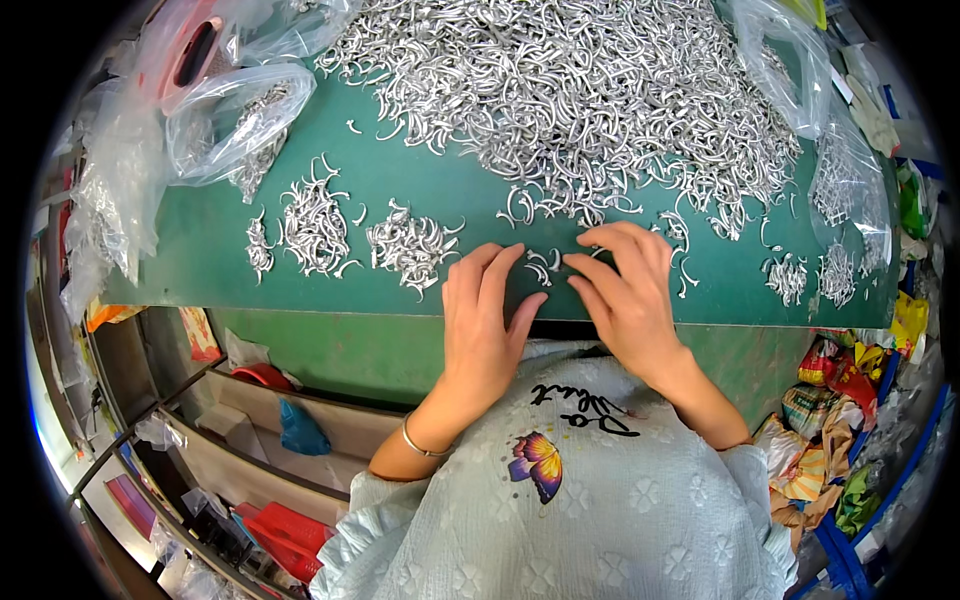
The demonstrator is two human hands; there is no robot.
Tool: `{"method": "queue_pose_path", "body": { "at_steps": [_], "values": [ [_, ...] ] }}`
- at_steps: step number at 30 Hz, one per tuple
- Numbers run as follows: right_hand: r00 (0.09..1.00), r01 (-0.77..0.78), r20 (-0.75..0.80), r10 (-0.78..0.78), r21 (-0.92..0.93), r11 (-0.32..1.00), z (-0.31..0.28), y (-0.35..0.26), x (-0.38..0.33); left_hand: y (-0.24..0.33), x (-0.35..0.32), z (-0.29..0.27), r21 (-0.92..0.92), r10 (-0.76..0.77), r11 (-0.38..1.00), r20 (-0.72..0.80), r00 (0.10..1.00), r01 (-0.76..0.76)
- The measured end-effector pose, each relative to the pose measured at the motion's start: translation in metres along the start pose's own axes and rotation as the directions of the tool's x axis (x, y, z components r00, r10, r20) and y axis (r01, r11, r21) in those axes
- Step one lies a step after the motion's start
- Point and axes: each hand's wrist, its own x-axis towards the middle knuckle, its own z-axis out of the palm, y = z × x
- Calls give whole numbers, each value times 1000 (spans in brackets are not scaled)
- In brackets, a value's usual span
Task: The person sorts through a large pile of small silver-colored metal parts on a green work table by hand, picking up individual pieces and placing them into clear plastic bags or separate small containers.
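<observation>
Near the front edge of the green table (200, 240), a few small curved silver metal pieces (541, 268) lie between my hands. My left hand (483, 315) rests just left of them, its fingers stretched out and its thumb apart, holding nothing that I can see. On their right side, my right hand (632, 295) is bent over the table with fingers apart. Its index fingertip is close to one piece; whether it touches cannot be made out. A huge heap of the same silver pieces (580, 90) spreads behind my hands.
Smaller piles (410, 245) of the pieces sit left of my left hand, and little piles (786, 278) lie at the right. Clear plastic bags (240, 110) with pieces stand on both sides. Below left is a shelf with a red basket (288, 538); colourful packets (800, 460) fill the right.
</observation>
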Motion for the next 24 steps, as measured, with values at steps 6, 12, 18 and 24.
{"method": "queue_pose_path", "body": {
  "at_steps": [6,12,18,24],
  "values": [
    [999,41,26,-40,-44,998,6,0,7,3,5,3,-2,30,1000,10,999,-30],
    [999,8,35,-6,-78,997,-1,3,6,-1,5,4,33,42,999,5,999,-42],
    [995,56,88,-51,-55,997,16,0,14,3,4,8,34,38,999,-13,999,-38],
    [991,15,137,-3,-85,996,2,0,13,-6,1,8,32,43,999,-25,999,-43]
  ]
}}
